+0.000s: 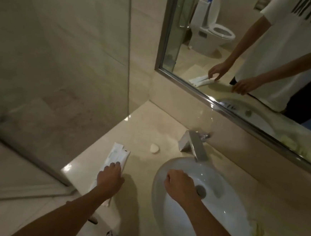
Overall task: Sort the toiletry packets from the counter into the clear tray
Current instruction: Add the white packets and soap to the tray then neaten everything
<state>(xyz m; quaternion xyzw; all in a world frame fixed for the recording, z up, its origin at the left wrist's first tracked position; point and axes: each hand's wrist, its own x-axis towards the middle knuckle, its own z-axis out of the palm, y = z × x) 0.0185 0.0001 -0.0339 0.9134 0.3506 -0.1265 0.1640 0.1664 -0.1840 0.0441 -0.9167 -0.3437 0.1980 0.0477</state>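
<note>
Far left is just the glass shower partition (58, 62). On the beige counter (145, 128), left of the basin, there's a little bunch of long white toiletry packets (118, 157) lying flat and overlapping. I count at least two at the far end, maybe a third poking out nearer the counter edge under the wrist, hard to say exactly. The left hand (110, 177) is palm down on top of them, fingers curled onto the near half of the packets, pressing or pinching them, can't tell if they're actually lifted. A bit farther and to the right sits one small white soap bar (154, 148), apart from the packets. Then one chrome faucet (194, 145) over one white oval sink (164, 171). The right hand (180, 184) hovers over the sink's left side, loosely curled into a fist, holding nothing I can see. One big mirror (251, 120) runs along the far wall.
</note>
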